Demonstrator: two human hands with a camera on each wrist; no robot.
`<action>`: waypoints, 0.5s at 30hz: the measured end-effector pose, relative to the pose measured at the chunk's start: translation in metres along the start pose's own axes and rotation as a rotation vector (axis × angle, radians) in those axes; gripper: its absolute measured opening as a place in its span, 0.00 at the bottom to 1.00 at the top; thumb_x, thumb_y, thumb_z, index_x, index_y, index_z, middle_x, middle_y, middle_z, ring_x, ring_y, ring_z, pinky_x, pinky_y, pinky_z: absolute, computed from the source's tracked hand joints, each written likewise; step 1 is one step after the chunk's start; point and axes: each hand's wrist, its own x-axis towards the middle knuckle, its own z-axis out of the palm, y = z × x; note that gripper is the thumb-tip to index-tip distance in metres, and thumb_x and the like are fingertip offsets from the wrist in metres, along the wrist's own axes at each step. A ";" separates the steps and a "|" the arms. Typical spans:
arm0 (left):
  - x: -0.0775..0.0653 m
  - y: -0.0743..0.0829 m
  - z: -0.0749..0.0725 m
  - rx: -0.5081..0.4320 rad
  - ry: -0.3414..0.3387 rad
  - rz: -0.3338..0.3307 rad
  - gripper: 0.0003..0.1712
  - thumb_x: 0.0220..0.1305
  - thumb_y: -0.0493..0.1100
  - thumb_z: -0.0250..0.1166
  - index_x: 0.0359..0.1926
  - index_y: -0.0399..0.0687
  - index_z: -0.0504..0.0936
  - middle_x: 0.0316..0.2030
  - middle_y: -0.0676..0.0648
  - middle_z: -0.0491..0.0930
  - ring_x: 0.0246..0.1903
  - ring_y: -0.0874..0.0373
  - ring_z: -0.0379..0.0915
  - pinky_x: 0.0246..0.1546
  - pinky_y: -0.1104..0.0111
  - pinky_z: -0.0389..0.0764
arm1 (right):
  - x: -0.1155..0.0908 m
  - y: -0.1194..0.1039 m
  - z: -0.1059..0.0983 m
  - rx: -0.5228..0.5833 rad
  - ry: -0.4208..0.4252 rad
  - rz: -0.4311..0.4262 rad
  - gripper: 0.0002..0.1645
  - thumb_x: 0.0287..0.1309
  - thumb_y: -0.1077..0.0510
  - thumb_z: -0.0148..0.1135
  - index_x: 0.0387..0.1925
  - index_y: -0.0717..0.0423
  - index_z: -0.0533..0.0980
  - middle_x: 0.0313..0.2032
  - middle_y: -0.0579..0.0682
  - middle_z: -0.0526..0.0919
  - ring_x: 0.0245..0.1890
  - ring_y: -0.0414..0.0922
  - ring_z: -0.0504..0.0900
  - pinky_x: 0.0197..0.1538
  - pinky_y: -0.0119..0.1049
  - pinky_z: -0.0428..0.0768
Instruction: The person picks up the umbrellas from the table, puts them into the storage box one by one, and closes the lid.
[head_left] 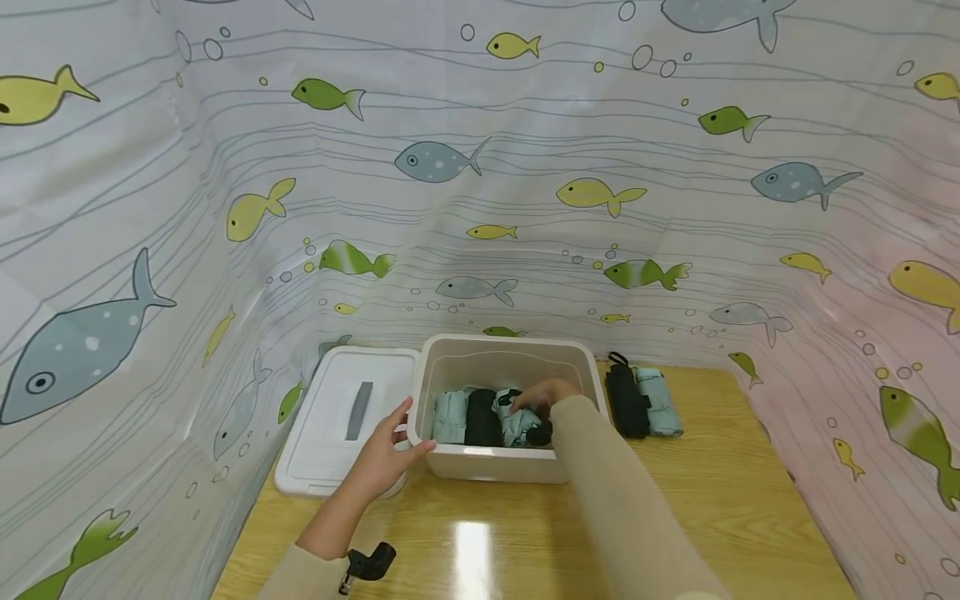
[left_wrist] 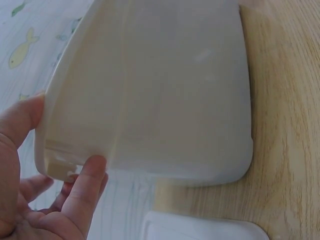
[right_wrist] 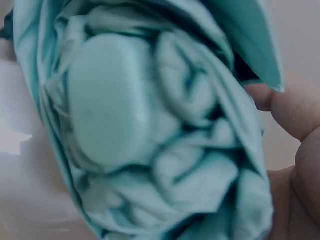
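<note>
A pale plastic storage box [head_left: 495,464] stands on the table with folded umbrellas inside. My left hand [head_left: 386,454] holds its left end, fingers around the rim and corner in the left wrist view. My right hand [head_left: 551,393] reaches inside, gripping a light green folded umbrella [right_wrist: 105,100]. In the right wrist view its bundled folds and smooth rounded handle end fill the picture, with fingers along its side. To the left of that hand, a black folded umbrella [head_left: 483,419] and another light green folded umbrella [head_left: 450,417] lie side by side. My right sleeve hides the box's front right part.
Left of the box lies its white lid [head_left: 322,442] with a grey handle. On the right, a second black umbrella [head_left: 627,402] and a further light green umbrella [head_left: 660,402] rest on the wooden table [head_left: 735,500]. A fish-patterned curtain [head_left: 450,125] surrounds the table.
</note>
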 end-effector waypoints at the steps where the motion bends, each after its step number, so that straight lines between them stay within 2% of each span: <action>1: 0.000 0.000 0.000 -0.001 0.001 0.000 0.56 0.60 0.55 0.74 0.79 0.51 0.52 0.66 0.36 0.65 0.62 0.36 0.69 0.53 0.53 0.80 | 0.002 0.001 0.002 -0.001 -0.013 -0.005 0.54 0.58 0.46 0.68 0.73 0.74 0.54 0.71 0.73 0.57 0.72 0.67 0.57 0.72 0.54 0.60; 5: 0.000 -0.001 0.000 0.002 -0.002 -0.001 0.56 0.60 0.56 0.74 0.80 0.51 0.52 0.66 0.36 0.65 0.62 0.36 0.69 0.53 0.52 0.80 | 0.008 0.005 0.007 -0.031 -0.014 -0.025 0.52 0.58 0.46 0.68 0.72 0.73 0.58 0.70 0.73 0.60 0.72 0.66 0.58 0.72 0.53 0.59; 10: -0.001 -0.001 0.000 0.013 0.000 -0.006 0.56 0.59 0.57 0.74 0.79 0.52 0.52 0.67 0.35 0.64 0.62 0.35 0.69 0.53 0.51 0.80 | 0.008 0.009 0.009 -0.145 0.012 -0.045 0.46 0.57 0.43 0.68 0.68 0.67 0.67 0.65 0.68 0.70 0.69 0.61 0.66 0.69 0.50 0.65; 12: -0.001 0.000 0.000 0.014 0.002 -0.007 0.56 0.59 0.57 0.74 0.79 0.51 0.52 0.67 0.35 0.64 0.62 0.35 0.69 0.53 0.51 0.80 | 0.007 0.009 0.010 -0.177 0.043 -0.033 0.43 0.55 0.41 0.70 0.65 0.64 0.72 0.62 0.64 0.75 0.65 0.59 0.70 0.66 0.48 0.70; 15: -0.001 0.001 -0.001 0.005 0.003 -0.005 0.56 0.59 0.56 0.74 0.79 0.51 0.52 0.67 0.36 0.64 0.61 0.36 0.70 0.52 0.52 0.80 | 0.003 0.008 0.011 -0.230 0.137 0.004 0.39 0.49 0.40 0.75 0.56 0.60 0.78 0.56 0.58 0.81 0.57 0.53 0.77 0.57 0.46 0.77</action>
